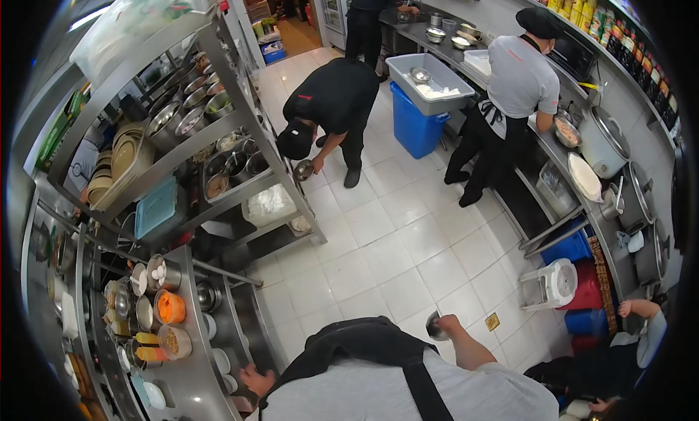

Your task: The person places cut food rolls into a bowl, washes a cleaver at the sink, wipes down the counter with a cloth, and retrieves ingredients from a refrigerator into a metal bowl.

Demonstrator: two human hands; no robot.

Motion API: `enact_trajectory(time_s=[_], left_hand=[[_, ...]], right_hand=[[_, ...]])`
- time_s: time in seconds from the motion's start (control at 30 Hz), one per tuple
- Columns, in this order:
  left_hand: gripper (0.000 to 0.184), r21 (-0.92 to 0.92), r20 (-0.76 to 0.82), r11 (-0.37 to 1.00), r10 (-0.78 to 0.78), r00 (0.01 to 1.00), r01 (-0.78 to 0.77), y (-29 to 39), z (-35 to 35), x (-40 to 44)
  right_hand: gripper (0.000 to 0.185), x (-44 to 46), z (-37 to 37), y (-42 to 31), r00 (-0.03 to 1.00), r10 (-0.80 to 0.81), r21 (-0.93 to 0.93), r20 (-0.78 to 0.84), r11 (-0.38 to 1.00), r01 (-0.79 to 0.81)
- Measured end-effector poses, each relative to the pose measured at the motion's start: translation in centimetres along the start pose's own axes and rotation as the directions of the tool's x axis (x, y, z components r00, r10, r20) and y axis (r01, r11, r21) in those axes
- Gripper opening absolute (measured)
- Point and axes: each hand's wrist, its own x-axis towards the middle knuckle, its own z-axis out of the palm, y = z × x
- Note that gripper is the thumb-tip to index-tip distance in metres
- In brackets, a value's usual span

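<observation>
My left hand (256, 379) is at the lower shelf of the steel counter on the left, with its fingers apart and nothing visible in them. Close beside it on that shelf are small white bowls (221, 361). Out over the tiled floor, my right hand (451, 328) grips a small dark metal container (435, 326), held tilted; its contents cannot be made out. On the counter (193, 388) above my left hand stand a tub of orange food (171, 307), a clear tub of brownish bits (175, 342) and yellow-orange squeeze bottles (150, 347).
A co-worker in black (335, 93) bends by the steel rack (244, 108), holding a metal bowl (303, 170). Another, in grey (520, 79), works at the right counter. A blue bin (415, 122) and a white plastic stool (550, 284) stand on the floor. One more person (611, 370) is at lower right.
</observation>
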Motion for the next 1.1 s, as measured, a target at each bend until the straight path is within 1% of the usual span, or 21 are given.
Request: enact_trajectory(time_s=[0.07,0.13,0.17,0.23,0.27,0.3,0.33,0.4,0.5,0.57,0.6,0.63,0.67,0.7,0.73,0.77,0.8,0.83,0.93,1.03,1.1], left_hand=[[0.054,-0.065,0.290,0.997,-0.021,0.957,0.042,2.3,2.7,-1.0],[0.047,-0.098,0.549,0.988,-0.044,0.835,0.116,4.7,4.9,-0.3],[0.043,-0.102,0.641,0.983,-0.051,0.766,0.150,5.8,5.9,0.4],[0.036,-0.093,0.764,0.972,-0.070,0.641,0.217,7.5,7.9,2.3],[0.033,-0.084,0.809,0.966,-0.077,0.582,0.245,8.3,8.9,3.4],[0.030,-0.070,0.838,0.962,-0.088,0.539,0.265,9.1,9.9,4.6],[0.027,-0.057,0.864,0.959,-0.093,0.495,0.279,9.2,11.3,5.9],[0.023,-0.049,0.900,0.962,-0.073,0.430,0.267,9.6,14.2,8.9],[0.020,-0.155,0.920,0.970,0.073,0.386,0.185,11.0,19.1,14.3],[0.022,-0.232,0.896,0.964,0.161,0.413,0.127,13.9,23.5,18.0],[0.023,-0.105,0.899,0.984,0.033,0.437,0.141,17.4,26.8,19.9],[0.024,0.023,0.886,0.986,-0.096,0.454,0.163,20.8,30.0,21.7],[0.030,-0.188,0.637,0.880,0.447,0.628,-0.436,25.4,33.6,23.9],[0.039,-0.260,0.835,0.885,0.407,0.370,-0.387,30.7,34.0,28.0],[0.041,-0.266,0.737,0.650,0.614,0.285,-0.712,36.2,37.1,30.6],[0.039,-0.257,0.857,0.962,0.272,0.439,-0.095,43.1,38.5,32.2],[0.026,-0.467,0.792,0.879,0.370,0.485,0.092,49.7,37.6,33.3],[0.028,-0.510,0.775,0.850,0.387,0.500,0.132,56.1,37.9,34.7],[0.035,-0.645,0.745,0.724,0.522,0.416,0.246,73.5,33.3,37.6],[0.036,-0.741,0.662,0.647,0.658,0.359,0.180,83.1,31.5,38.6],[0.033,-0.785,0.607,0.608,0.716,0.345,0.119,86.0,31.2,39.0]], right_hand=[[0.045,1.1,-1.9,0.2,0.999,0.011,0.050,0.039,0.999,-0.013],[0.044,2.6,-2.5,0.7,0.999,0.039,0.151,0.026,0.988,-0.043],[0.043,3.3,-2.7,0.9,0.998,0.056,0.201,0.022,0.978,-0.059],[0.040,4.7,-3.2,1.4,0.996,0.060,0.140,0.062,0.988,-0.068],[0.039,5.4,-3.8,1.8,0.995,0.066,0.107,0.078,0.992,-0.074],[0.037,6.1,-3.8,2.7,0.997,-0.048,-0.019,0.068,0.999,0.049],[0.036,6.1,-5.3,2.7,0.993,0.013,0.021,0.116,1.000,-0.016],[0.027,5.3,-7.8,2.5,0.972,0.208,0.387,0.105,0.892,-0.233],[0.024,4.2,-14.3,1.9,0.859,0.424,0.566,0.287,0.649,-0.509],[0.026,3.3,-18.1,2.9,0.920,0.348,0.603,0.180,0.700,-0.383],[0.027,2.7,-18.3,4.2,0.942,0.307,0.614,0.137,0.720,-0.324],[0.027,4.2,-18.2,5.9,0.958,0.270,0.498,0.100,0.820,-0.283],[0.029,3.3,-23.1,3.8,0.862,0.456,0.611,0.220,0.624,-0.486],[0.036,5.1,-22.5,5.2,0.841,0.516,0.650,0.161,0.586,-0.484],[0.043,6.8,-20.7,7.7,0.813,0.571,0.685,0.110,0.549,-0.478],[0.045,6.6,-21.4,7.8,0.796,0.595,0.717,0.110,0.508,-0.478],[0.047,6.7,-22.5,7.4,0.780,0.617,0.749,0.109,0.465,-0.472],[0.046,6.9,-24.2,6.3,0.659,0.706,0.759,0.259,0.272,-0.591],[0.045,8.7,-19.4,8.9,0.754,0.609,0.883,0.244,0.181,-0.433],[0.041,10.5,-22.8,7.0,0.771,0.553,0.784,0.318,0.304,-0.541],[0.038,13.3,-24.8,7.3,0.793,0.512,0.740,0.331,0.381,-0.555]])
